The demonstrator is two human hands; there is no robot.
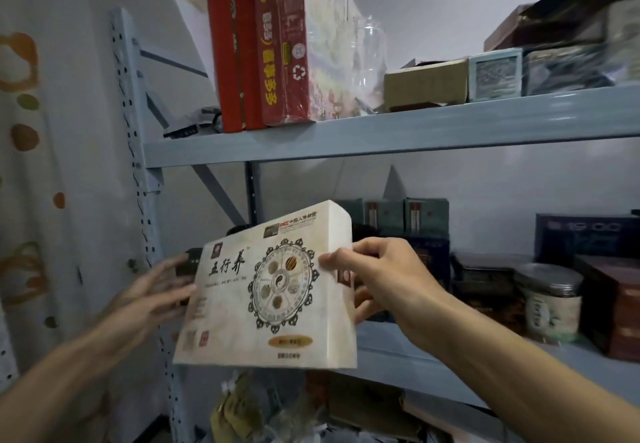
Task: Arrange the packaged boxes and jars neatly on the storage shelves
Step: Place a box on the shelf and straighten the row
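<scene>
A cream box (266,290) is held up before the left end of the middle shelf (415,366), not yet set down. Its right edge is pinched by the right hand (377,280). The left hand (152,293) is spread open beside its left edge. Next, the box likely needs to be stood inside.

Two bare arms are showing, one on each side. The left hand (152,290) and the right hand (377,280) are bare too, and so are both forearms, right down to the picture's edge. The fingers (370,247) are looking long, and the left arm is looking blurry.
</scene>
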